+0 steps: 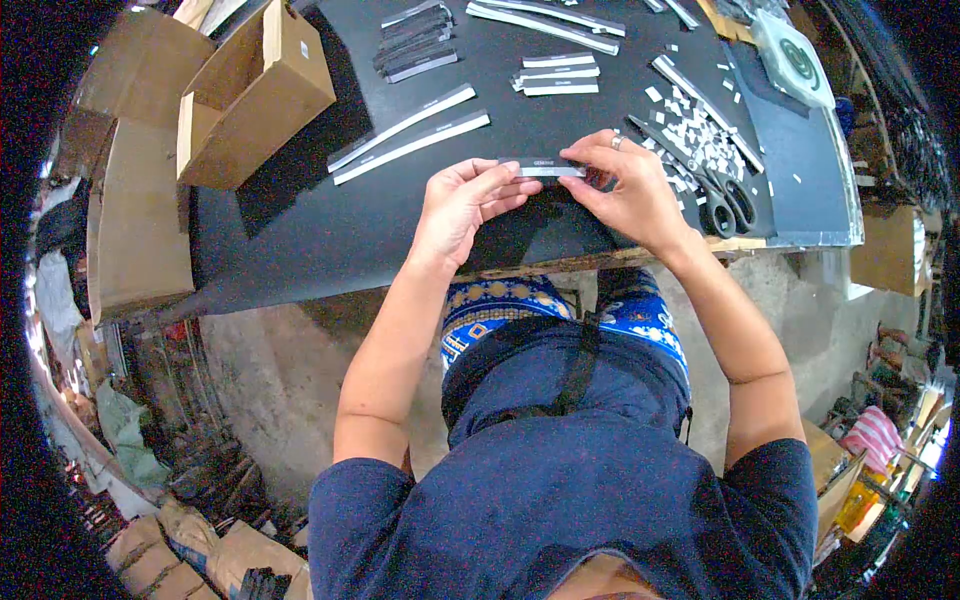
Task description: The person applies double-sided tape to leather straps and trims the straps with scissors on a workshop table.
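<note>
A short black-and-white strip with small print on it is stretched level between my two hands, near the front edge of the table. The thumb and fingers of my left hand pinch its left end. At its right end, the thumb and index finger of my right hand, which wears a ring, close on it. Black-handled scissors lie just right of my right hand, among many small white cut pieces. Two long black-and-white strips rest beyond my left hand.
An open cardboard box stands at the table's left. Stacked dark strips, short strips and long strips lie at the back. A white roll in plastic sits at the far right. The black tabletop ends close before my body.
</note>
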`<action>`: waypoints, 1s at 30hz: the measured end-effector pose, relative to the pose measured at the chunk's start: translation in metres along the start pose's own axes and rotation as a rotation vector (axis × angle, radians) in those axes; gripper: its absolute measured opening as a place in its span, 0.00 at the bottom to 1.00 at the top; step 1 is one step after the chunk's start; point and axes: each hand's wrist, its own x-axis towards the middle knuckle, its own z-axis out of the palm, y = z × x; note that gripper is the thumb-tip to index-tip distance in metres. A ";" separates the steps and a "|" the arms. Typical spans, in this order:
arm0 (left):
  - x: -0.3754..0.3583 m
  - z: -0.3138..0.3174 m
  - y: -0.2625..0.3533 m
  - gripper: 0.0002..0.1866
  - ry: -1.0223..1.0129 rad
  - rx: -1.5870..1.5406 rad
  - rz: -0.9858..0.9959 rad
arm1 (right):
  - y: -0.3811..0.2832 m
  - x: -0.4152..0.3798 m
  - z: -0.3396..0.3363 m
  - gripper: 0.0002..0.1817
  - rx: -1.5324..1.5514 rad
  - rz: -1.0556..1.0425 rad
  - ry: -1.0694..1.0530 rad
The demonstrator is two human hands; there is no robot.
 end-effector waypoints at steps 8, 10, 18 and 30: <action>0.001 0.002 -0.004 0.13 0.014 0.089 0.022 | 0.003 -0.005 0.001 0.12 0.014 0.051 -0.002; 0.001 0.003 -0.001 0.17 0.012 0.079 0.023 | 0.003 -0.006 0.002 0.12 0.013 0.053 -0.004; 0.007 0.002 0.008 0.26 0.019 0.108 -0.038 | 0.008 -0.012 0.001 0.10 0.049 0.052 0.120; 0.049 0.014 0.042 0.14 0.128 0.316 0.198 | 0.006 -0.046 0.001 0.11 0.110 0.133 0.391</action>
